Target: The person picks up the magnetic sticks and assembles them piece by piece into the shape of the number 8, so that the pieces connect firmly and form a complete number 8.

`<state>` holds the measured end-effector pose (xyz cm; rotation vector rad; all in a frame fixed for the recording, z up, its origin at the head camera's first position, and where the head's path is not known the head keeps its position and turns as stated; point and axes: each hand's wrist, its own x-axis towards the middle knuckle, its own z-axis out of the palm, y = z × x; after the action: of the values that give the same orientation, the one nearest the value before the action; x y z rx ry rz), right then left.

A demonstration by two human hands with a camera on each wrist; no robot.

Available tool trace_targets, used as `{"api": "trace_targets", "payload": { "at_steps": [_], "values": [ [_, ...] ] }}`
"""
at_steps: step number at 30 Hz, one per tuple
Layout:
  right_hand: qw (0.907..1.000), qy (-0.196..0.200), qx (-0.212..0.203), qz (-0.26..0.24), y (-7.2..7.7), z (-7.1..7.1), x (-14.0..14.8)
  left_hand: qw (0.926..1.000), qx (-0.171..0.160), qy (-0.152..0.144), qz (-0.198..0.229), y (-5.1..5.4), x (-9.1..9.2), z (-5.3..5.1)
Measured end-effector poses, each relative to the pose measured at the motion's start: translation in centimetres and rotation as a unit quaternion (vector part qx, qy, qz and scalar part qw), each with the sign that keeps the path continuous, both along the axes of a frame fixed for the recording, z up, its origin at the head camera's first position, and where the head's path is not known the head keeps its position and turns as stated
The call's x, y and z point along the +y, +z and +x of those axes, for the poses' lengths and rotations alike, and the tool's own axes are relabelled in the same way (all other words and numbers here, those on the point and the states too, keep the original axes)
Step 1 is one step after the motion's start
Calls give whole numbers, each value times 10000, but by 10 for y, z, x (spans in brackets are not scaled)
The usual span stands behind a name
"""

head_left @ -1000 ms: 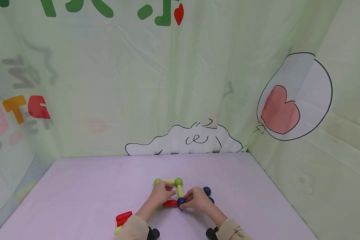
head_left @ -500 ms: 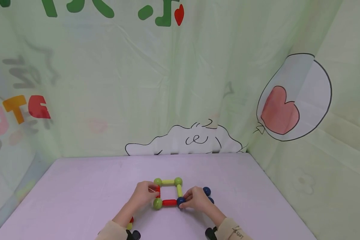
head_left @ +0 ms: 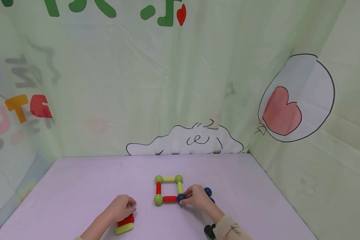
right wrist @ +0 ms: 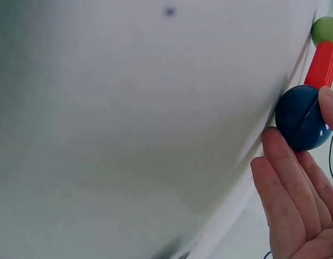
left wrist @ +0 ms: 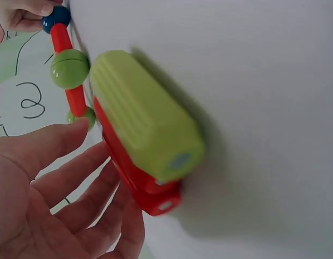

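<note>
Hands at work on a tabletop (head_left: 93, 186) with coloured rods and balls. For sound handling, the right hand (head_left: 197, 198) would best keep the corner blue ball (head_left: 180, 199) steady with light pressure, since a sideways push could probably skew the square frame (head_left: 158, 188). The left hand (head_left: 120, 208) would do well to take one rod by its long sides, leaving the ends exposed and its neighbours undisturbed. Regarding position, the right thumb and fingers are clamped on the blue ball, which sits at the frame's near right corner, joined to a red rod (head_left: 169, 199). The left fingers are spread and loosely bent, gripping nothing; they lie just beside the loose red rods (left wrist: 161, 204), though whether the tips touch these cannot be told. A loose yellow-green rod (left wrist: 145, 118) lies alongside the red ones, on the side nearer the person, apart from the left fingers. Spare blue balls (head_left: 208, 191) stand beyond the right hand, partly hidden by it, and the frame lies between the two hands, farther from the person.
</note>
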<state>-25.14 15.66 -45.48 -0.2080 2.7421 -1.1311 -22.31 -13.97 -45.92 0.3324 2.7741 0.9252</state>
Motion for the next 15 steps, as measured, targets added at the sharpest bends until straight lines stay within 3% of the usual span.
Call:
{"api": "trace_targets", "payload": {
  "at_steps": [7, 15],
  "values": [
    [9999, -53, 56, 114, 0, -5, -1, 9997, -225, -4, -68, -5, -16, 8],
    [9999, 1, 105, 69, -3, -7, 0, 9997, -239, -47, -75, -7, -24, 13]
  ]
}}
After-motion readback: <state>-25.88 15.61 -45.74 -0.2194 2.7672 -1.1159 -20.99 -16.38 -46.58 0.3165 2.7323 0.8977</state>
